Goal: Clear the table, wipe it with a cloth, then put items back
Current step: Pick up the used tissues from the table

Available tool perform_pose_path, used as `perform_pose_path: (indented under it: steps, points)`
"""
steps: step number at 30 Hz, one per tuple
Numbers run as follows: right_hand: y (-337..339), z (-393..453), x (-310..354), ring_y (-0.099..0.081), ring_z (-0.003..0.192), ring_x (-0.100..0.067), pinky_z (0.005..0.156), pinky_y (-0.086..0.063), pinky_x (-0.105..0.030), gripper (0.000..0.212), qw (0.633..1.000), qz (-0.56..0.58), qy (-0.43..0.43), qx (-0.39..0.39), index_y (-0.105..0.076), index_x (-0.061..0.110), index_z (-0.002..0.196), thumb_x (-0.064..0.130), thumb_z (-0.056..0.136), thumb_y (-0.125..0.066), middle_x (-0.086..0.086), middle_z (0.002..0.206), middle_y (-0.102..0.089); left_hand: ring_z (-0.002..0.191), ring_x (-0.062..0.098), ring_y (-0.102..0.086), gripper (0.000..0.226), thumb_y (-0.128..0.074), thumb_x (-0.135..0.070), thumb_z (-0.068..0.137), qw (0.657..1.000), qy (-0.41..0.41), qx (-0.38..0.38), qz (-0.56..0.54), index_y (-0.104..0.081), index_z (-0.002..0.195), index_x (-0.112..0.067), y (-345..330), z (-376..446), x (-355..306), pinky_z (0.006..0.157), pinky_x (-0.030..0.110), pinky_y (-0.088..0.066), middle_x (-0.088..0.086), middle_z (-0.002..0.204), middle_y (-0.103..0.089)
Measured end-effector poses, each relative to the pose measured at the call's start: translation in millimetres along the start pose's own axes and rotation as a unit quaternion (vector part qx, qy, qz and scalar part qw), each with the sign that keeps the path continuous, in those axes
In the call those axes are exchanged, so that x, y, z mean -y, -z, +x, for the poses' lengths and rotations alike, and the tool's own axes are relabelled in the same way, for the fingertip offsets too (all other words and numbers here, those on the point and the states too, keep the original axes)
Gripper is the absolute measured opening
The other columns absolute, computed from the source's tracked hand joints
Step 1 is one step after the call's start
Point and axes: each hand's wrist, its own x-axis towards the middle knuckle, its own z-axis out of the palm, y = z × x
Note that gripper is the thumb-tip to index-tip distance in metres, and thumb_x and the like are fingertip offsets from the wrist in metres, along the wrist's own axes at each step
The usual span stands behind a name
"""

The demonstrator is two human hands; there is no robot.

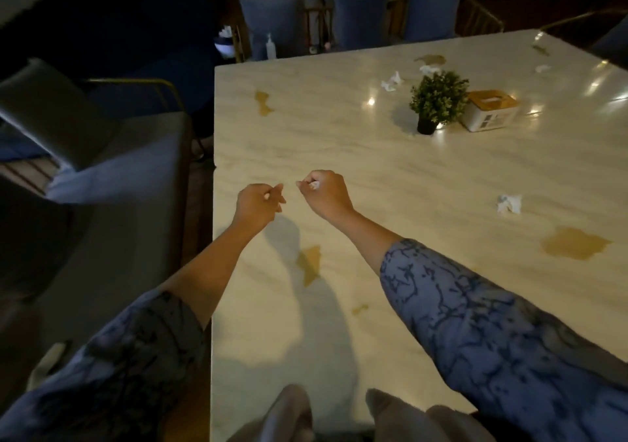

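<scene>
Both arms reach out over the table (390, 156) near its left edge, the hands side by side but not touching. The right hand (324, 193) is curled into a fist around a small white wad (315, 185) that peeps out between the fingers. The left hand (260, 203) has its fingers bent too, with a fleck of white showing at the fingertips; whether it grips anything there I cannot tell. Brown spills mark the pale marble top: one spill (310, 265) lies between the forearms, a wider one (574, 242) near the right edge, another (264, 102) towards the far left corner, and a fourth (430, 58) by the far edge. Crumpled tissues are scattered about: one tissue (509, 204) sits towards the right edge just beyond the wide spill, another (391, 82) lies just left of the plant, a third (429, 69) touches the far spill, and a fourth (542, 68) rests near the far right corner. A small potted plant (438, 100) stands upright towards the far side, and a white tissue box (491, 110) with a wooden lid sits just beside it on the right. Blue-cushioned chairs (360, 16) line the far edge, and a spray bottle (271, 47) stands on one beyond the far left corner. A grey sofa (112, 176) runs beside the left edge.
</scene>
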Motion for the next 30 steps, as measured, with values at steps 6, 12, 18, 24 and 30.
perform_pose_path:
  steps: [6, 12, 18, 24, 30]
  points:
    - [15, 14, 19, -0.065, 0.086, -0.020, 0.074, -0.053, -0.031, 0.018, 0.999, -0.023, 0.021, -0.033, -0.066, 0.015, 0.078, 0.029, 0.090, -0.064, -0.003, 0.091, -0.071, 0.038, 0.005, -0.051, 0.044, -0.053, -0.040, 0.098, 1.000, -0.011, -0.016, -0.020, -0.066, 0.072, -0.007, 18, 16, -21, 0.041, 0.010, -0.039, 0.002, 0.058, -0.060]
    - [41, 10, 6, -0.062, 0.080, -0.017, 0.067, -0.046, -0.025, 0.018, 0.998, 0.001, 0.004, -0.067, -0.067, 0.013, 0.080, 0.028, 0.089, -0.065, -0.001, 0.086, -0.066, 0.032, 0.002, -0.047, 0.050, -0.052, -0.045, 0.097, 0.999, 0.009, -0.024, -0.044, -0.061, 0.062, -0.010, 1, 17, -33, 0.038, 0.011, -0.037, 0.005, 0.057, -0.058]
    - [85, 14, -35, -0.061, 0.076, -0.016, 0.064, -0.042, -0.024, 0.025, 0.998, 0.010, 0.006, -0.068, -0.066, 0.008, 0.076, 0.029, 0.089, -0.066, -0.001, 0.078, -0.064, 0.040, 0.015, -0.052, 0.058, -0.053, -0.050, 0.095, 0.999, 0.017, -0.021, -0.029, -0.066, 0.067, -0.002, -49, 16, -62, 0.042, 0.016, -0.041, 0.006, 0.055, -0.060]
    - [148, 26, -87, -0.058, 0.076, -0.013, 0.064, -0.041, -0.025, 0.026, 0.999, 0.005, 0.014, -0.035, -0.064, 0.011, 0.073, 0.030, 0.091, -0.065, 0.001, 0.076, -0.063, 0.051, 0.021, -0.057, 0.058, -0.044, -0.048, 0.099, 0.999, 0.027, -0.034, -0.030, -0.060, 0.057, -0.011, -118, 16, -110, 0.057, 0.026, -0.049, 0.004, 0.055, -0.059]
    - [237, 44, -150, -0.058, 0.076, -0.013, 0.064, -0.038, -0.025, 0.028, 0.999, -0.035, 0.028, -0.020, -0.064, 0.011, 0.073, 0.032, 0.091, -0.063, 0.001, 0.076, -0.064, 0.069, 0.028, -0.061, 0.065, -0.031, -0.047, 0.103, 0.997, 0.041, -0.053, -0.045, -0.061, 0.059, -0.010, -201, 14, -170, 0.073, 0.034, -0.049, 0.007, 0.062, -0.061]
